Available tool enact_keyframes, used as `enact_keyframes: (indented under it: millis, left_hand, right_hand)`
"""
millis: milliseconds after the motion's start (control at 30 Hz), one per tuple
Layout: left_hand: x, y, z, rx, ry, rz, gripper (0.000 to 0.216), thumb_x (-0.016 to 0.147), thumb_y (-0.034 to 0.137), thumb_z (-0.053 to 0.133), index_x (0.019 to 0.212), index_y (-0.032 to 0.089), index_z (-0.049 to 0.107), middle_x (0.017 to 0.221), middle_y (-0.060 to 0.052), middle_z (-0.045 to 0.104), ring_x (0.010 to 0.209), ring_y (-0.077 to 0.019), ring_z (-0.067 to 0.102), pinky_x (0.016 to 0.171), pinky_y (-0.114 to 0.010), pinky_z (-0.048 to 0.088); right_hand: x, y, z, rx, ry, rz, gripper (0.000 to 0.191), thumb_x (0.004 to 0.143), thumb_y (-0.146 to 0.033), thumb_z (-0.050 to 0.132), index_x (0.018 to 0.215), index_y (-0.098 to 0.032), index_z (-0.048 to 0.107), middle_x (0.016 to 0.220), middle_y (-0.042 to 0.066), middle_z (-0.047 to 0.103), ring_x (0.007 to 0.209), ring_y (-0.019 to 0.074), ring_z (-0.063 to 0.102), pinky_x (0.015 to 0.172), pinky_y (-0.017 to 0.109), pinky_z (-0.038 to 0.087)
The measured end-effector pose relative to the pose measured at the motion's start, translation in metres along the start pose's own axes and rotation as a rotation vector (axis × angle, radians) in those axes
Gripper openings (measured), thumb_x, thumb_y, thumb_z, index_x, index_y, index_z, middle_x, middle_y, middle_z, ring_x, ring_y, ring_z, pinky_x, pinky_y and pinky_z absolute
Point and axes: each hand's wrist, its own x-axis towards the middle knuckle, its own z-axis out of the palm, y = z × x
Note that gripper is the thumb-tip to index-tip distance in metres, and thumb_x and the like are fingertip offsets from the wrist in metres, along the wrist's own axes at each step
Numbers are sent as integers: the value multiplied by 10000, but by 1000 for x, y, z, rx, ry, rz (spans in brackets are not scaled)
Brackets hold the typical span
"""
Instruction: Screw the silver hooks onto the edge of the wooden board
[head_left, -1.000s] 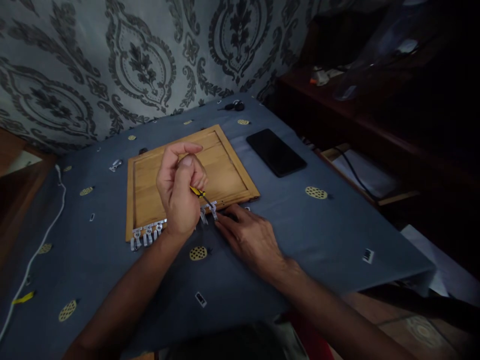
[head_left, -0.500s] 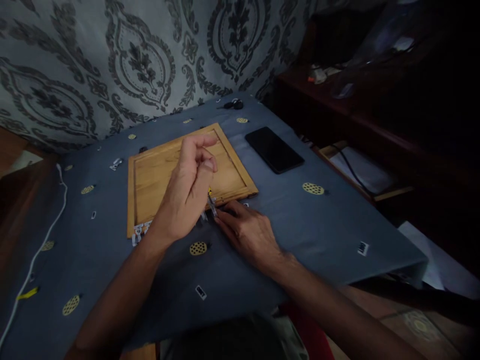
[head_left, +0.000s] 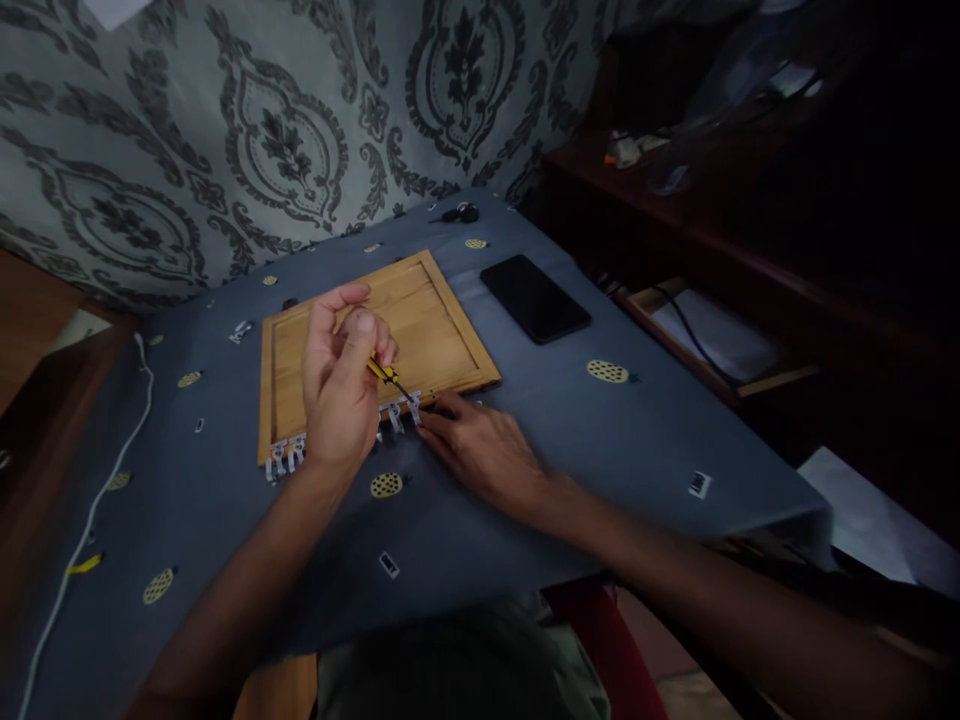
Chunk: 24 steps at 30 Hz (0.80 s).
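Observation:
A framed wooden board (head_left: 420, 310) lies flat, with several metal hooks (head_left: 286, 456) along its near edge. Above that edge, my left hand (head_left: 345, 370) is closed round the yellow-and-black handle of a screwdriver (head_left: 386, 371), its index finger stretched out. The shaft slants down to the right, its tip at a metal hook (head_left: 413, 406) near the right part of the edge. My right hand (head_left: 484, 450) rests on the cloth beside it, thumb and index finger pinching that hook. The other fingers of the right hand are curled under and partly hidden.
A black phone (head_left: 535, 298) lies right of the board, keys (head_left: 459, 213) behind it. A loose metal hook (head_left: 241, 331) is at the left, and a white cord (head_left: 120, 450) runs down the table's left side. A patterned cloth (head_left: 292, 140) hangs at the back.
My left hand has moved left and tilted, so the screwdriver's handle and shaft now show. My right hand stays by the hook. The whole view has shifted slightly.

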Motion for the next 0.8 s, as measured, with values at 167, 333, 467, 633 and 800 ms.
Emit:
enact_keyframes:
  millis: [167, 333, 467, 633, 800]
  left_hand:
    - [-4, -6, 3, 60, 14, 104, 155, 903, 289, 675, 995, 206, 583, 609, 60, 438, 553, -99, 405, 562, -235, 386]
    - [-10, -10, 8, 194, -20, 211, 202, 931, 361, 647, 1051, 228, 554, 595, 77, 374, 511, -96, 358, 517, -236, 356]
    - [-16, -12, 9, 295, 12, 304, 172, 970, 344, 600, 1068, 211, 553, 613, 67, 406, 536, -96, 401, 530, -239, 377]
    - [-22, -11, 9, 371, 26, 349, 127, 1004, 303, 543, 1062, 194, 573, 657, 48, 490, 585, -100, 488, 600, -261, 435]
    - [-21, -8, 15, 274, 73, 221, 123, 980, 318, 564, 1021, 205, 591, 617, 47, 459, 550, -115, 422, 577, -286, 411]
  right_hand:
    - [6, 13, -5, -35, -33, -164, 277, 1049, -307, 492, 1213, -222, 699, 1128, 92, 693, 916, 190, 665, 677, 262, 429]
    - [10, 23, -1, -77, -10, -249, 265, 1051, -302, 491, 1180, -201, 700, 1029, 100, 699, 875, 194, 656, 621, 272, 369]
    - [12, 28, 7, -89, 26, -316, 265, 1053, -290, 483, 1187, -194, 690, 1008, 97, 705, 876, 191, 659, 606, 279, 357]
    - [11, 30, 8, -53, 44, -312, 250, 1047, -297, 503, 1164, -192, 697, 1026, 99, 717, 877, 187, 658, 619, 275, 369]
    - [11, 31, 7, -24, 37, -336, 251, 1047, -274, 504, 1182, -179, 692, 1020, 103, 715, 877, 187, 654, 640, 276, 397]
